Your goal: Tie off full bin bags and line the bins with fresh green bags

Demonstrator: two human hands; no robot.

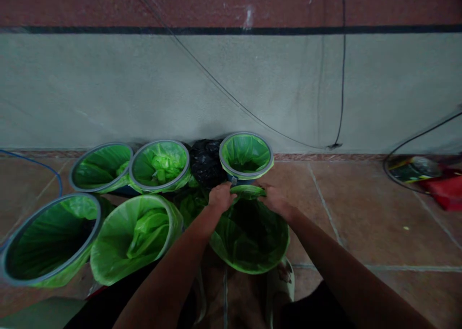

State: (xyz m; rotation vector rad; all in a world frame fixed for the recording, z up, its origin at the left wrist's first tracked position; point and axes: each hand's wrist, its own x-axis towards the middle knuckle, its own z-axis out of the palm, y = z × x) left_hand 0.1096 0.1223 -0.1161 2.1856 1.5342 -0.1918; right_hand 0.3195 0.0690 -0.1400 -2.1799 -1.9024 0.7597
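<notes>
Both my hands rest on the far rim of a small bin lined with a green plastic bag point(249, 242) that stands on the floor right in front of me. My left hand point(222, 196) is closed on the bag's edge at the rim's far left. My right hand point(276, 201) is closed on the same edge at the far right. Between them a fold of green bag point(248, 191) is pulled over the rim. Just beyond stands another lined bin point(246, 154) against the wall.
Several more bins with green liners point(133, 237) point(50, 240) point(160, 165) point(101, 166) crowd the floor to the left. A black bag point(206, 163) lies between two bins. Cables run down the wall point(231, 93). A red object point(445, 189) lies far right on the tiled floor.
</notes>
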